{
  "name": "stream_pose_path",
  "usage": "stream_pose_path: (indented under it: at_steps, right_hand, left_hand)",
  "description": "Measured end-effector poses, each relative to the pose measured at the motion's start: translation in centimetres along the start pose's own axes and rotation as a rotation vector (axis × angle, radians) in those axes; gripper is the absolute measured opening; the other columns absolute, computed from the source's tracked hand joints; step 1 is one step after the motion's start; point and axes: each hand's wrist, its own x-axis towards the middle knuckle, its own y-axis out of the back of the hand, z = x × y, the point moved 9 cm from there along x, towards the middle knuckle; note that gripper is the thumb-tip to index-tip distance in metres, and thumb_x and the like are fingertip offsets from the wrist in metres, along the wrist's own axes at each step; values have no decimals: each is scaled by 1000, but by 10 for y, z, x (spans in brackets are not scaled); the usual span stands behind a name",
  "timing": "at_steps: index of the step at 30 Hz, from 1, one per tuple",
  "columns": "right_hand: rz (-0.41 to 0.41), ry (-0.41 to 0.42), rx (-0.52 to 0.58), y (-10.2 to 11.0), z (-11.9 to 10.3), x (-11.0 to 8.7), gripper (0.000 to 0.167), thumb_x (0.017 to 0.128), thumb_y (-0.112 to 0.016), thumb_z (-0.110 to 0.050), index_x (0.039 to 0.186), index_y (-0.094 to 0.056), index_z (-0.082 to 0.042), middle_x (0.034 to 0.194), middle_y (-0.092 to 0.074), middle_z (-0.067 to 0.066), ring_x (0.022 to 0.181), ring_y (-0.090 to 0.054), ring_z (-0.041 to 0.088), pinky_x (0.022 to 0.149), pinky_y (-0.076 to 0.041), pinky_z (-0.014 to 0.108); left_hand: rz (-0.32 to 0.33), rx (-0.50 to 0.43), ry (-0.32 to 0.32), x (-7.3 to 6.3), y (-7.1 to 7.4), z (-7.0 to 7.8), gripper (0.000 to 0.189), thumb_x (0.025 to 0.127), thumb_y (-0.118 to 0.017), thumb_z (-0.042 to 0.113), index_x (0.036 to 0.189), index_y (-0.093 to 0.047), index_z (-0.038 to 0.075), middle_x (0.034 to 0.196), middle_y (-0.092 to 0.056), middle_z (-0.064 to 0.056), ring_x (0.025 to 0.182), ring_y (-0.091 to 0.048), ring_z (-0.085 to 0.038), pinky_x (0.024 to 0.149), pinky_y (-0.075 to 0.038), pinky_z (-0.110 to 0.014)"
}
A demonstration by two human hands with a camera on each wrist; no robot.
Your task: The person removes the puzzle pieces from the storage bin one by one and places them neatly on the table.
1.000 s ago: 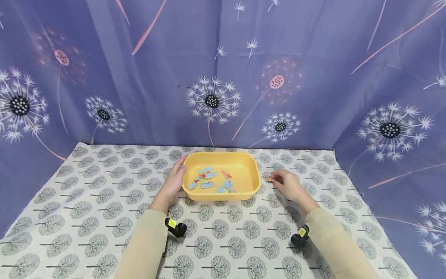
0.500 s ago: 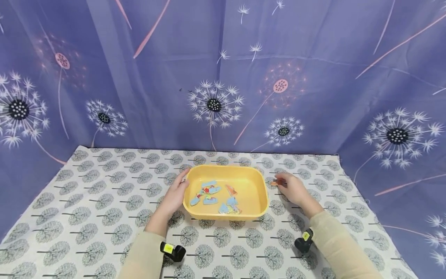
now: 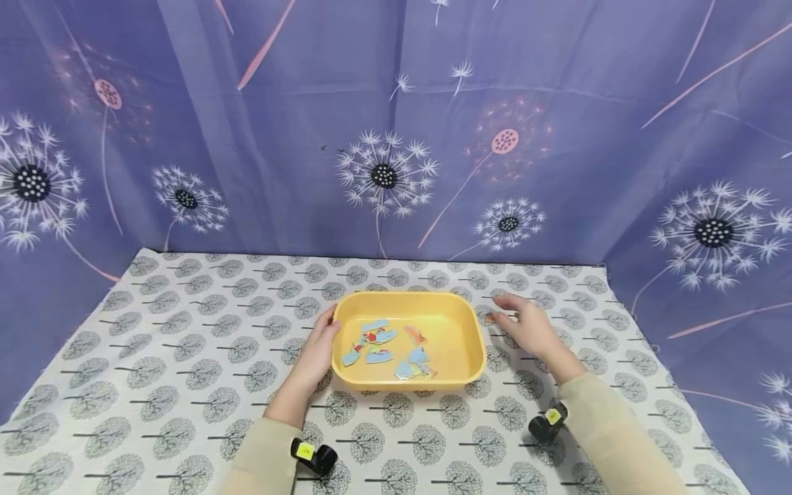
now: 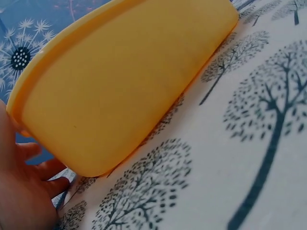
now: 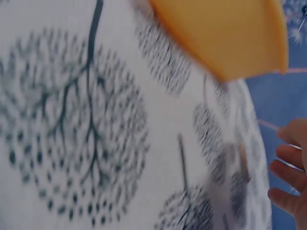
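Note:
A yellow plastic basin (image 3: pixel 454 377) sits on the cloth in the middle of the head view. Inside lie flat puzzle-like pieces, some light blue (image 3: pixel 379 357) and one orange (image 3: pixel 415 335). My left hand (image 3: pixel 317 349) holds the basin's left end, with the thumb at the rim and fingers curled around the outside in the left wrist view. Right of the basin is my right hand (image 3: pixel 526 326), its fingers spread apart. A small orange piece (image 3: pixel 491 317) shows just beyond its thumb tip. In the right wrist view this thin piece (image 5: pixel 243 163) is blurred, apart from the fingers.
A white tablecloth (image 3: pixel 185 385) with grey tree prints covers the table. Behind and at the sides hangs a blue-purple curtain (image 3: pixel 278 172) with dandelion prints. Each wrist wears a black camera strap, one left (image 3: pixel 314 457) and one right (image 3: pixel 548 423).
The basin has come toward me and slightly right with my left hand on it. My right hand, which pinched the small orange piece, has spread its fingers and drawn away from it.

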Motion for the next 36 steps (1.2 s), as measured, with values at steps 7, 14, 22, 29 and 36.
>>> stream_pose_path:
  at_steps: [7, 14, 22, 29, 36]
  right_hand:
    - [18, 36, 76, 5, -40, -5, 34, 92, -61, -18, 120, -60, 0, 118, -63, 20, 107, -61, 40, 92, -52, 51]
    - [50, 179, 43, 7, -83, -7, 30, 88, -66, -16, 113, -65, -1, 113, -66, 18, 101, -63, 33, 84, -57, 46]
    - [-7, 252, 20, -12, -111, -6, 33, 87, -67, -18, 115, -64, 0, 117, -65, 18, 109, -61, 34, 97, -50, 49]
    - [-57, 292, -27, -32, -126, -4, 36, 87, -67, -20, 115, -63, 1, 116, -66, 17, 110, -61, 34, 99, -49, 47]
    - [-129, 273, -39, -54, -133, 2, 37, 87, -65, -21, 115, -63, 3, 112, -67, 17, 104, -63, 32, 92, -53, 44]
  left_hand:
    - [-3, -8, -16, -1, -2, 1, 51, 102, -28, 30, 152, -19, 20, 158, -20, -5, 145, -18, -29, 119, -15, -49]
    - [-15, 10, -13, 1, -2, -2, 53, 102, -29, 32, 152, -15, 24, 158, -19, -8, 144, -21, -30, 118, -17, -49]
    - [-20, 7, -11, 0, 1, -3, 53, 102, -31, 37, 152, -15, 28, 158, -19, -6, 144, -20, -32, 117, -14, -56]
    - [-21, 7, -11, -1, 1, -3, 54, 102, -31, 37, 152, -15, 27, 158, -18, -8, 144, -20, -33, 116, -15, -58]
    - [-22, 1, -28, 1, 0, -3, 53, 102, -32, 36, 152, -17, 28, 159, -18, -6, 144, -20, -33, 116, -16, -56]
